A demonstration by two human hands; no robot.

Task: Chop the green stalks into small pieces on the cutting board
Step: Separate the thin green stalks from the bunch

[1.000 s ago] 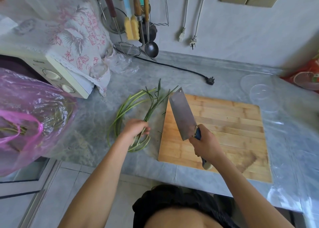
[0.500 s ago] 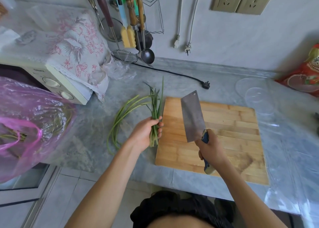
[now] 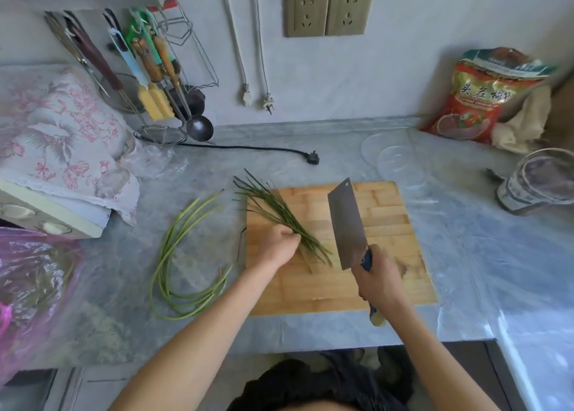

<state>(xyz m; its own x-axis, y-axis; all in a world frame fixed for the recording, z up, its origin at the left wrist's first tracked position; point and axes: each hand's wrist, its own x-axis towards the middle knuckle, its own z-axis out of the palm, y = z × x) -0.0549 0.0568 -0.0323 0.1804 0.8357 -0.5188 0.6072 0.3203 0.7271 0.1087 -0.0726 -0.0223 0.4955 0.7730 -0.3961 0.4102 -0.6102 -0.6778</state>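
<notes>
Soft daylight, glare at right — wide-angle bending at edges, slight blur

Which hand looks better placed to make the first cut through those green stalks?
The right hand: it grips the steel cleaver, raised beside the stalk ends. The left hand holds the bunch of thin green stalks on the wooden cutting board.

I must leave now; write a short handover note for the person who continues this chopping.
Left hand: grips a bunch of thin green stalks laid on the bamboo cutting board.
Right hand: holds the steel cleaver with blue handle, blade raised beside the bunch.
More long green stalks lie on the grey counter, left of the board.
Done: bunch on the board. Left: all the cutting; no pieces yet.
</notes>
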